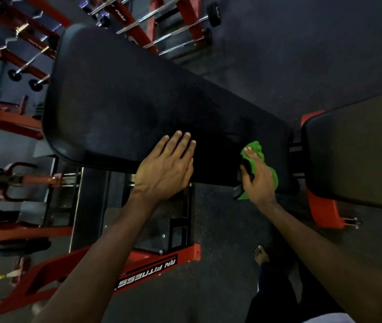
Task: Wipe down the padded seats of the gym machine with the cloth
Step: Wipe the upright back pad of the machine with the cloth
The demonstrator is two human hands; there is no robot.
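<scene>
Right hand (258,177) bunches the cloth (256,155) on the pad (124,101), near its seat (357,148) end. Left hand (165,166) lies flat, fingers spread. Cloth looks soft, light (keep it wadded under the palm).

The single head camera looks steeply down, close above the long black pad (138,101), with wide-angle bending at the edges.

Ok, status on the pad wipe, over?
Left hand flat on the long black pad, fingers straight. Right hand grips the green cloth, pressed on the pad's right end. Nothing lying on the pad ahead.
</scene>
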